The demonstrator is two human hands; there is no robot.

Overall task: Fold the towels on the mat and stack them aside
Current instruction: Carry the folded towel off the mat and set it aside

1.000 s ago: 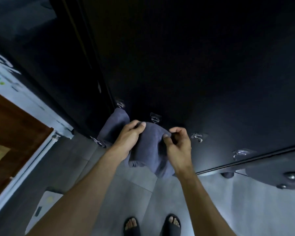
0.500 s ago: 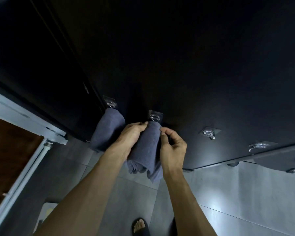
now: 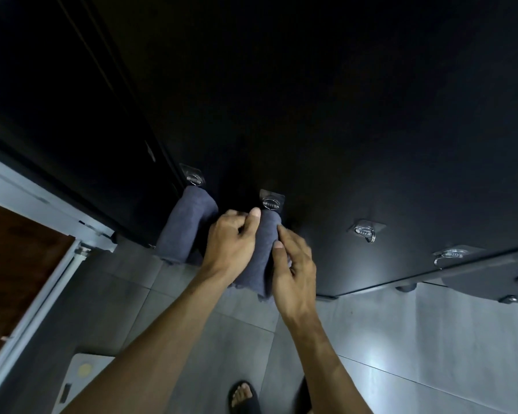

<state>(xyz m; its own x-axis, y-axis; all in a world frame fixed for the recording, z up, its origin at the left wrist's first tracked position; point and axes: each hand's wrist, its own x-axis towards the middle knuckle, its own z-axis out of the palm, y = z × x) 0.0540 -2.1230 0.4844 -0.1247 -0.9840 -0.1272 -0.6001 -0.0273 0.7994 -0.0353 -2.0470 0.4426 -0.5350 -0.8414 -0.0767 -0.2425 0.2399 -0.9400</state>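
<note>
Blue-grey terry cloth hangs from a clear adhesive hook [image 3: 271,200] on a black panel [image 3: 341,115], and both hands are on this towel [image 3: 262,255] just below the hook. The left hand [image 3: 231,243] has its fingers curled into the cloth near the top, the thumb lying up along the towel's left edge so that the fabric is pinched. The right hand [image 3: 293,264] rests against the towel's right side with its thumb laid on the cloth and its fingers loosely bent behind; whether those fingers actually grip the fabric cannot be told. The towel's lower end dangles free above the grey tiled floor [image 3: 401,339]. A second towel [image 3: 186,225] of the same colour hangs from another hook [image 3: 194,176] just to the left, untouched. Two further hooks [image 3: 366,231] sit bare along the panel to the right. At the bottom, a foot in a dark sandal [image 3: 243,397] stands on the tiles.
</note>
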